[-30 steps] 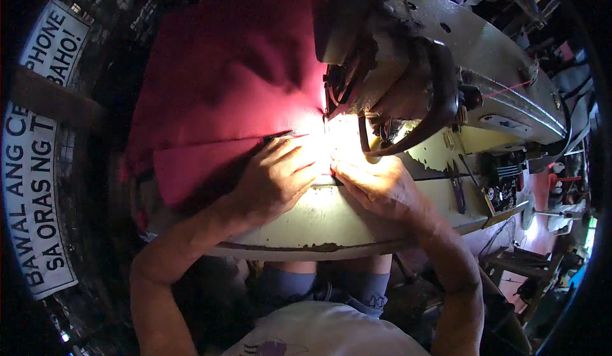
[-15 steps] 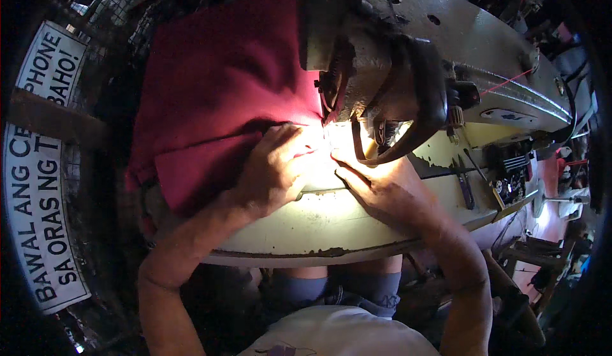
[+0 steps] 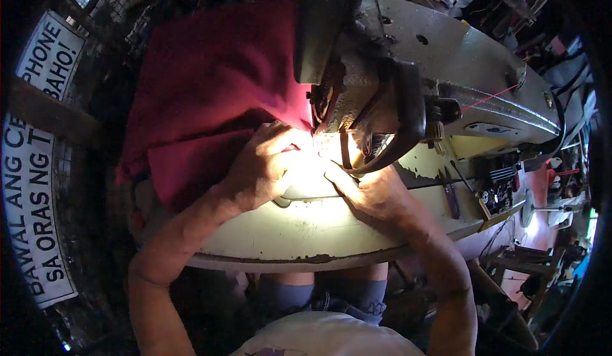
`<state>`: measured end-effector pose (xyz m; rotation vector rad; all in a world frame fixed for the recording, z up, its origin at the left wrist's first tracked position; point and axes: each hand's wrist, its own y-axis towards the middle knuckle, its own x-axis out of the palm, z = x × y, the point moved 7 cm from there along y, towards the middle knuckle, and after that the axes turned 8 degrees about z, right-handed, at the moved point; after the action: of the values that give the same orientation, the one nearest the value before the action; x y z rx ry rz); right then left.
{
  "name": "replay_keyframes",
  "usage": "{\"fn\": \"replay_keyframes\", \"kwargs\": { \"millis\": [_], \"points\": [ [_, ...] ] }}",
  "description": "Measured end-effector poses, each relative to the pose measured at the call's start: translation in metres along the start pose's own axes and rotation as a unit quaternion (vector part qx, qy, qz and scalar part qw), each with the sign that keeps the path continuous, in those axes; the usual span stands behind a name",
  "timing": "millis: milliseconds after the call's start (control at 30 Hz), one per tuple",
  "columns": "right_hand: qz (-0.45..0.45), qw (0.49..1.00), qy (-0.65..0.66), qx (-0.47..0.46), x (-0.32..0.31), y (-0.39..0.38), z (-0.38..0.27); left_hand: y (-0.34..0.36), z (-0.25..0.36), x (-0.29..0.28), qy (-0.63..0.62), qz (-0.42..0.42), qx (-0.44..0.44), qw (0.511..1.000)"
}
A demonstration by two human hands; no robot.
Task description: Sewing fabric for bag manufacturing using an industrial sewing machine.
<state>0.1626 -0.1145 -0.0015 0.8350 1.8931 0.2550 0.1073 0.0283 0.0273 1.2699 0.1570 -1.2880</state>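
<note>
A large red cloth lies folded over the left part of the sewing machine table, its edge running to the bright needle area. My left hand is closed on the cloth, with a bit of red showing between its fingers. My right hand rests on the bed just right of the needle area, below the black curved guard of the sewing machine. Its thumb and finger are drawn close together. Glare washes out what lies between its fingertips, and the machine head hides the needle.
Scissors and a thin tool lie on the table to the right, beside a small dark box. Red thread runs along the machine arm. Lettered white signs hang at the left.
The whole view has shifted slightly left. Both hands stay close to the needle area, and the left keeps its hold on the cloth. A bit of red now shows between the left fingers.
</note>
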Motion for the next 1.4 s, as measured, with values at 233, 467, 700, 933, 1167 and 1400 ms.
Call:
{"fn": "replay_keyframes", "kwargs": {
  "millis": [233,467,700,933,1167,1400],
  "points": [
    [-0.097,0.993,-0.03,0.062,0.001,-0.002,0.002,0.0,-0.004,0.004,-0.019,0.018,-0.005,1.0],
    [-0.064,0.997,-0.03,0.044,0.002,0.001,-0.003,0.004,-0.014,0.004,-0.009,0.038,-0.007,0.999],
    [-0.022,0.991,0.053,0.12,-0.007,-0.004,0.008,0.006,-0.005,0.005,0.008,0.038,0.007,0.999],
    [0.017,1.0,-0.009,0.01,-0.012,-0.004,-0.004,0.006,0.005,-0.001,0.06,0.091,-0.002,0.994],
    [-0.016,0.996,-0.085,0.003,-0.005,-0.007,-0.007,0.002,-0.007,0.004,0.046,0.096,-0.029,0.994],
    [-0.027,0.994,-0.102,-0.025,-0.003,-0.001,-0.017,-0.001,-0.012,0.009,0.041,0.067,-0.069,0.995]
  ]
}}
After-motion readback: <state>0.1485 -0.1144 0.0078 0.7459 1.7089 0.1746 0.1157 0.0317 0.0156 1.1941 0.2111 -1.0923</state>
